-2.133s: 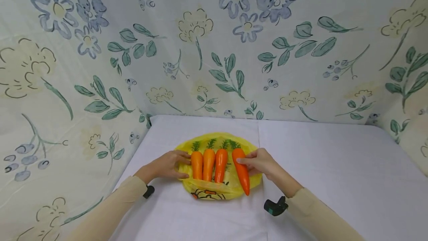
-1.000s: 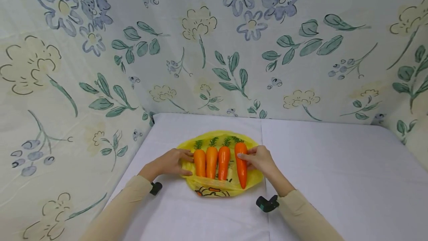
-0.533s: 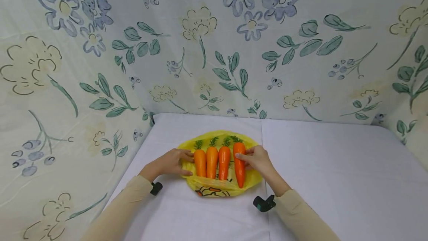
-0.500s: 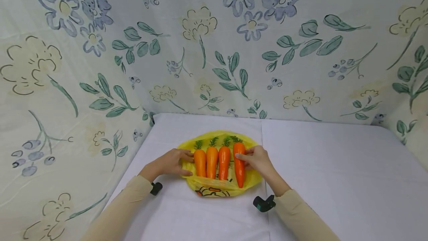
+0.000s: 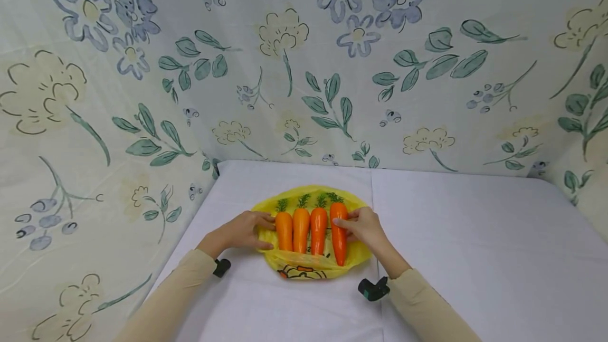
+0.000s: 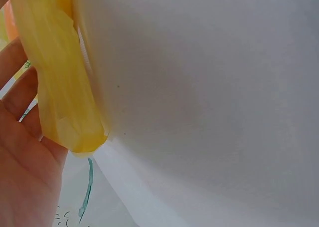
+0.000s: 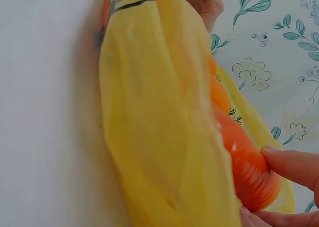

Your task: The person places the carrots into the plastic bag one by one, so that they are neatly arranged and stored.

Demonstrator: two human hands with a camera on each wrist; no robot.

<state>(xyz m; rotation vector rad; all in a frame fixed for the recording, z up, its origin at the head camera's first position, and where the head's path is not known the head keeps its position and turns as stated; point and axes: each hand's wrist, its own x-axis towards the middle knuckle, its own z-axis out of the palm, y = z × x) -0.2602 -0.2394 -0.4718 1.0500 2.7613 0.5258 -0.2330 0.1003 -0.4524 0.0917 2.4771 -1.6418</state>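
Note:
A yellow plastic bag (image 5: 359, 245) lies with its mouth spread wide, a printed cartoon on its folded front. Three orange toy carrots (image 5: 301, 231) with green tops sit side by side in it, lower ends hidden behind the front fold. My right hand (image 5: 368, 226) pinches a fourth, redder carrot (image 5: 339, 234) near its thick end, thumb on top; its tip overlaps the front fold. In the right wrist view, thumb and fingertips close on this carrot (image 7: 246, 162). My left hand (image 5: 242, 231) holds the bag's left side, fingertips beside the leftmost carrot; bunched yellow plastic (image 6: 60, 77) lies against its fingers.
A white cloth (image 5: 456, 247) covers the table, with a seam running front to back near the bag's right side. Floral curtains (image 5: 304, 67) stand behind and at the left. Dark wrist cameras (image 5: 373, 289) hang under both sleeves.
The carrot in my right hand has moved left towards the other three and straightened from a slant, its tip drawing back over the bag. The left hand keeps its place on the bag.

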